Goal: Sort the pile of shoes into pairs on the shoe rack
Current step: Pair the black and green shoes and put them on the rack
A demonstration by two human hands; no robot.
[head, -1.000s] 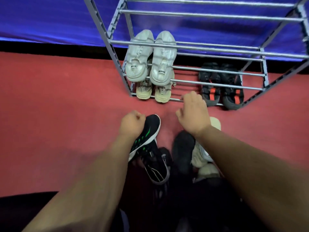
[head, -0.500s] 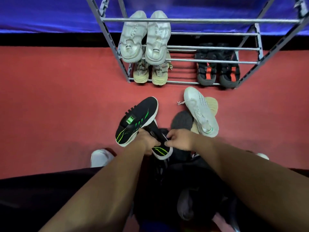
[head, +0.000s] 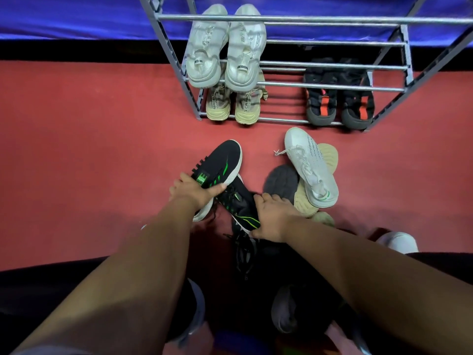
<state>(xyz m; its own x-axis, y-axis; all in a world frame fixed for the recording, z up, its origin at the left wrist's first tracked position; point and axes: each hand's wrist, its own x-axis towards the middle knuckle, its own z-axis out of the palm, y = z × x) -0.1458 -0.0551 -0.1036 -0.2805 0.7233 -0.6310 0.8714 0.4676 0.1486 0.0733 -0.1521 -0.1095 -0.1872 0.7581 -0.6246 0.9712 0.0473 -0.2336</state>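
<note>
Two black sneakers with green stripes lie on the red floor before me. My left hand (head: 192,191) grips the heel end of the left black sneaker (head: 220,162). My right hand (head: 271,217) holds the second black sneaker (head: 240,203) by its side. To the right sits a small pile: a white lace-up sneaker (head: 311,168) on top of a beige upturned shoe (head: 329,155) and a grey shoe (head: 281,181). The metal shoe rack (head: 307,84) holds a white pair (head: 225,49), a beige pair (head: 233,106) and a black-and-orange pair (head: 339,101).
More dark shoes (head: 245,254) lie close to my legs, partly hidden by my arms. A white shoe (head: 398,241) shows at the right. A blue cloth (head: 76,16) hangs behind the rack. Open red floor (head: 89,149) spreads to the left.
My right hand came back from the rack's bottom bar to the pile. Both hands have closed round the two black-green sneakers, my left hand shifting up onto the left one's heel.
</note>
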